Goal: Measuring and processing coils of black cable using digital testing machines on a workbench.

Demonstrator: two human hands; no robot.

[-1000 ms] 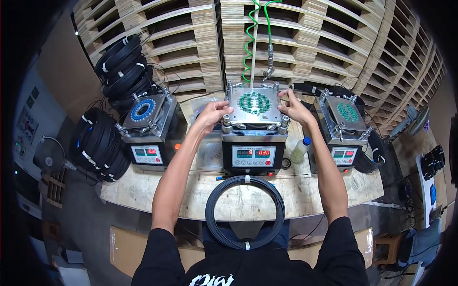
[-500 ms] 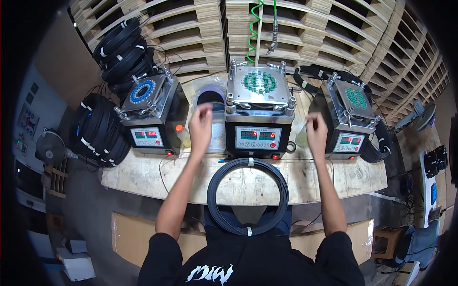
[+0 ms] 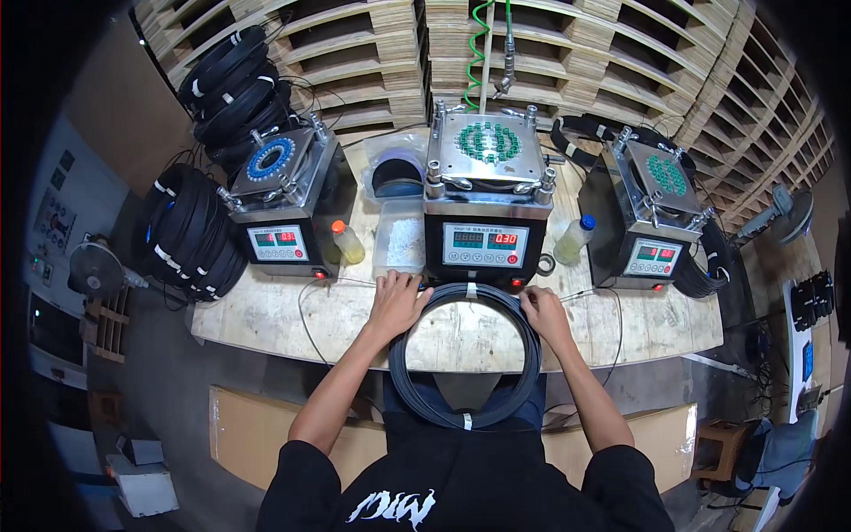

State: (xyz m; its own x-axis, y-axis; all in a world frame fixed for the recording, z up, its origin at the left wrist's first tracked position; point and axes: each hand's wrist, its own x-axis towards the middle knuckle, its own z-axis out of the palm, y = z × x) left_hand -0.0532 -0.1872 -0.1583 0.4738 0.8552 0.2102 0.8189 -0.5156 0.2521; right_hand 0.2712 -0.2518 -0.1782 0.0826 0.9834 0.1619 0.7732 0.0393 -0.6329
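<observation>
A black coil of cable (image 3: 464, 356) tied with white bands lies at the table's front edge, half over it, in front of me. My left hand (image 3: 396, 304) rests on the coil's upper left rim. My right hand (image 3: 545, 314) grips its upper right rim. Just behind the coil stands the middle black machine (image 3: 484, 240) with a red digital display and a steel top plate (image 3: 484, 151) holding a ring of green parts.
Similar machines stand left (image 3: 279, 217) and right (image 3: 647, 226) on the wooden table (image 3: 292, 324). Two small bottles (image 3: 347, 242) (image 3: 573, 238), a clear tray (image 3: 401, 241) and a loose ring (image 3: 546, 263) sit between them. Black coils (image 3: 191, 230) pile at the left; pallets (image 3: 372, 44) stack behind.
Both hands came down from the middle machine's top plate, past its sides, to the coil at the table's front edge. The view tilted slightly downward.
</observation>
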